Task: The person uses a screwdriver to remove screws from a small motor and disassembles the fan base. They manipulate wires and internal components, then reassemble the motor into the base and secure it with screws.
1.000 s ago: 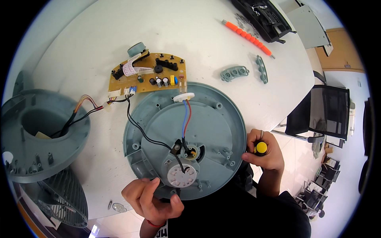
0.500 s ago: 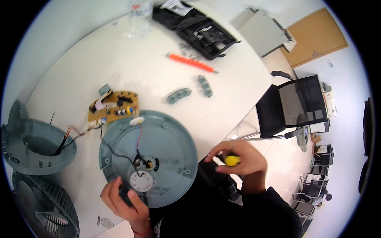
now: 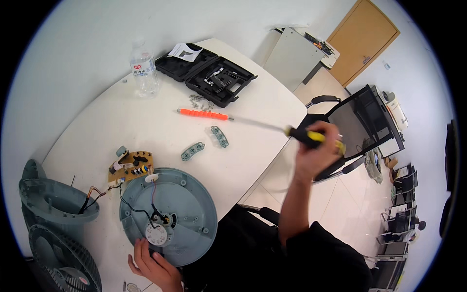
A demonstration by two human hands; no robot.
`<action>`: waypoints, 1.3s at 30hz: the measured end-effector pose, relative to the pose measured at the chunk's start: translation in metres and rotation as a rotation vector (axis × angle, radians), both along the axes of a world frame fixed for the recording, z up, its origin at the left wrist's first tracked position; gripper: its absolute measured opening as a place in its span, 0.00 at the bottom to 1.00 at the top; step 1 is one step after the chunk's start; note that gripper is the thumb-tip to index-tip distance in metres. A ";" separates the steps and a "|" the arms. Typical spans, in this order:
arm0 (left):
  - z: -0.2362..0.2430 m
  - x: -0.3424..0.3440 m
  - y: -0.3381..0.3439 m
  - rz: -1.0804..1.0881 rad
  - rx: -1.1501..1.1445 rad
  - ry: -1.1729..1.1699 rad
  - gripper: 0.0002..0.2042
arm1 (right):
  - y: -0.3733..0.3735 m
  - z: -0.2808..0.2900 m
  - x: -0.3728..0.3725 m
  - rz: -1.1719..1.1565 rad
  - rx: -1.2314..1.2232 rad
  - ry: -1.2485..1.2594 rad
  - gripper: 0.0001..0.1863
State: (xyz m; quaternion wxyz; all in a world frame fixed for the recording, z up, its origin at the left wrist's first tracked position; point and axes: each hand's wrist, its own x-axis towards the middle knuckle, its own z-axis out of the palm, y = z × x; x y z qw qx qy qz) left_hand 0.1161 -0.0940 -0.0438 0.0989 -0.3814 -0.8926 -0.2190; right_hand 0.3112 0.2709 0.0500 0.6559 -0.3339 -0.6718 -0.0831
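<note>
My right hand (image 3: 318,151) grips a screwdriver (image 3: 306,136) with a black and yellow handle, raised beyond the table's right edge. Its long shaft is blurred and points left, toward one end of an orange ribbed rod (image 3: 203,114) with metal ends. Fingers apart, my left hand (image 3: 158,270) rests at the near rim of a round grey-green plastic base (image 3: 194,214). In this base sits a white disc (image 3: 156,234) with wires. A wired brown circuit board (image 3: 134,165) lies against the far left rim.
Two curved grey-green pieces (image 3: 193,151) lie mid-table near loose small metal parts (image 3: 200,102). Farther back are an open black tool case (image 3: 221,80) and a clear bottle (image 3: 145,73). Grey-green housings (image 3: 58,199) stand at left. A black chair (image 3: 360,121) stands at right.
My right hand has swung up and away with the screwdriver, its shaft now extending left over the table. My left hand stays at the base's near rim. The view has shifted.
</note>
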 end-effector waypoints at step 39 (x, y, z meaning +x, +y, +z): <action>0.002 -0.008 -0.004 -0.010 0.101 -0.037 0.16 | 0.012 -0.066 -0.076 0.279 -0.059 0.044 0.04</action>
